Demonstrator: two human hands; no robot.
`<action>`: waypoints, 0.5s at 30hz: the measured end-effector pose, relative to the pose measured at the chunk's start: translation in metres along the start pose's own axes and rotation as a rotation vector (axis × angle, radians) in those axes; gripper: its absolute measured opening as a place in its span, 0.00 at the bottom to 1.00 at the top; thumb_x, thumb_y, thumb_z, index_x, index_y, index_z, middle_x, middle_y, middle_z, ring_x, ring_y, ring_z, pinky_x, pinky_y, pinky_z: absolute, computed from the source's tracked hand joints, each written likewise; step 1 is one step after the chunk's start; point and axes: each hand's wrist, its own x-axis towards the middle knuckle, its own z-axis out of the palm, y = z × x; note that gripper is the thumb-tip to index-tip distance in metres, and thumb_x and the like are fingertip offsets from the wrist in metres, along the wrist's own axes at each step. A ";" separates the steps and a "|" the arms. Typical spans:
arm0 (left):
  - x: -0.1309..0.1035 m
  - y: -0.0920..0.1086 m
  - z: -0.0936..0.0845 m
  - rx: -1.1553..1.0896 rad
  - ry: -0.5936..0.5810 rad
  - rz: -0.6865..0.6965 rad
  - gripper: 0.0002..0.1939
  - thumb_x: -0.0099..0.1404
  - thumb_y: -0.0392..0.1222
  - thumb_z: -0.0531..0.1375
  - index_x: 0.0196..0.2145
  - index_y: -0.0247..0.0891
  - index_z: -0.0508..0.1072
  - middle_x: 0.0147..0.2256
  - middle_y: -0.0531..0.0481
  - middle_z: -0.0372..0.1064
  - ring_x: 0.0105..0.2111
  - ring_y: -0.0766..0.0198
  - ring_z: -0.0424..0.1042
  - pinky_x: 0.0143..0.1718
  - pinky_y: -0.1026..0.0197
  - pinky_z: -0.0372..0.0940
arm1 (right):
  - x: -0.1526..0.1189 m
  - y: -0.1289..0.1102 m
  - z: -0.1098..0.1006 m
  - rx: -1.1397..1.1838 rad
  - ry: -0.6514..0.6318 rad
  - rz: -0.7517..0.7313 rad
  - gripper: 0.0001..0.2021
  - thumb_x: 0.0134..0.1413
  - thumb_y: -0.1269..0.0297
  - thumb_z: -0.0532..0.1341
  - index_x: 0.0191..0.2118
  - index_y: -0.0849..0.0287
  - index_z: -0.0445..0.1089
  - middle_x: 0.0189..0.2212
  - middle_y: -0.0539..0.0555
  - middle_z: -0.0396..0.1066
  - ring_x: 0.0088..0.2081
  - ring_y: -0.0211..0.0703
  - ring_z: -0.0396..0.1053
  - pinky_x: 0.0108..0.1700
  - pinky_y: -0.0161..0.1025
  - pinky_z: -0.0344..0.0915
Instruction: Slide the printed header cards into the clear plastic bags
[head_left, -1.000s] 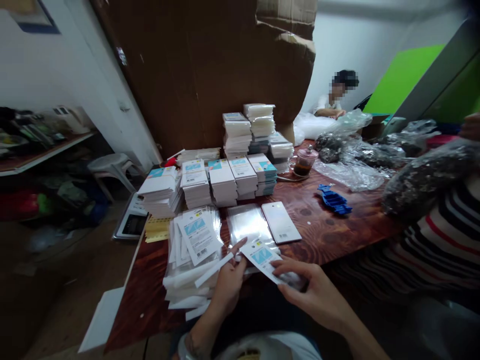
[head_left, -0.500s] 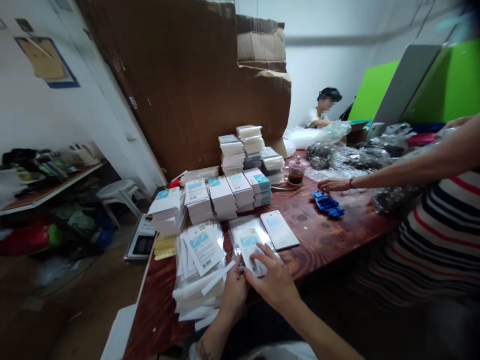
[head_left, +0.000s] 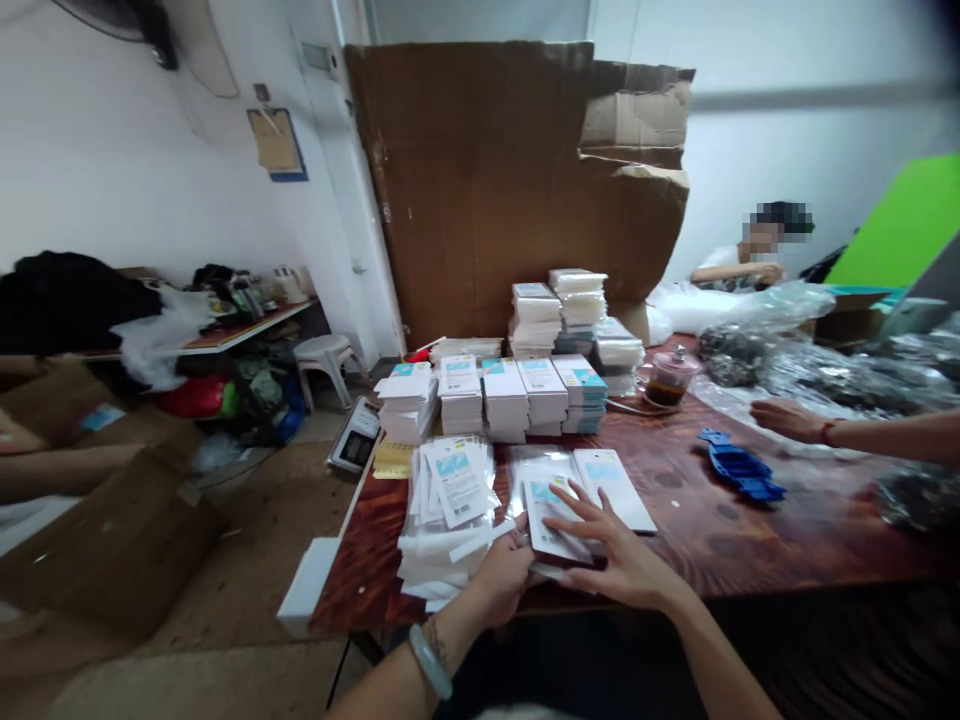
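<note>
A white printed card (head_left: 551, 538) with a blue panel lies on a clear plastic bag (head_left: 536, 465) at the table's front edge. My left hand (head_left: 504, 572) is closed, its fingers pinched at the lower left edge of the bag; the fingertips are partly hidden. Close by those fingers a white strip (head_left: 477, 543) sticks out. Across the card my right hand (head_left: 619, 550) lies open, fingers spread and touching its face. Right of it is a stack of white cards (head_left: 616, 497). Bagged cards (head_left: 456, 490) are piled on the left, over several white strips (head_left: 431, 570).
Tall stacks of cards (head_left: 504, 400) line the back, before a cardboard sheet (head_left: 510, 180). A lidded cup of brown liquid (head_left: 666, 385) and a blue plastic part (head_left: 742, 470) are to the right. A co-worker's hand (head_left: 787, 420) reaches in near plastic bags (head_left: 840, 370).
My view has turned left, shifting the scene rightward. My right hand's fingers are spread wider over the card. The co-worker's hand has left the blue plastic part.
</note>
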 end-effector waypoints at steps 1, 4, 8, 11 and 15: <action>0.000 -0.001 -0.001 -0.001 0.005 0.005 0.26 0.51 0.33 0.61 0.49 0.42 0.69 0.39 0.47 0.75 0.37 0.59 0.74 0.36 0.61 0.66 | 0.001 -0.002 -0.003 -0.006 -0.026 -0.013 0.25 0.49 0.53 0.64 0.54 0.46 0.66 0.64 0.55 0.48 0.65 0.58 0.39 0.61 0.67 0.32; 0.000 -0.004 -0.004 0.005 0.019 0.007 0.26 0.51 0.33 0.61 0.50 0.44 0.68 0.38 0.50 0.75 0.35 0.61 0.73 0.36 0.62 0.65 | 0.008 0.001 -0.001 -0.018 0.039 -0.015 0.20 0.51 0.54 0.62 0.51 0.48 0.70 0.61 0.56 0.55 0.63 0.56 0.49 0.62 0.65 0.36; 0.001 -0.005 -0.006 0.037 0.001 -0.017 0.24 0.51 0.39 0.64 0.47 0.40 0.70 0.27 0.54 0.72 0.28 0.63 0.71 0.35 0.60 0.65 | 0.022 0.015 0.016 -0.009 0.195 -0.046 0.20 0.54 0.59 0.60 0.54 0.52 0.66 0.52 0.56 0.68 0.56 0.53 0.63 0.61 0.62 0.46; 0.001 -0.004 -0.007 0.039 0.004 -0.021 0.23 0.51 0.41 0.65 0.46 0.39 0.70 0.27 0.53 0.72 0.29 0.63 0.72 0.36 0.60 0.65 | 0.027 0.018 0.024 -0.042 0.246 -0.031 0.17 0.58 0.62 0.55 0.52 0.53 0.68 0.47 0.55 0.73 0.48 0.51 0.71 0.56 0.55 0.60; 0.001 -0.003 -0.007 0.038 0.017 -0.017 0.22 0.52 0.44 0.65 0.45 0.38 0.70 0.30 0.52 0.73 0.33 0.61 0.73 0.36 0.60 0.64 | 0.026 0.005 0.013 -0.235 0.235 -0.036 0.18 0.57 0.72 0.51 0.49 0.54 0.70 0.46 0.55 0.73 0.44 0.51 0.73 0.44 0.47 0.71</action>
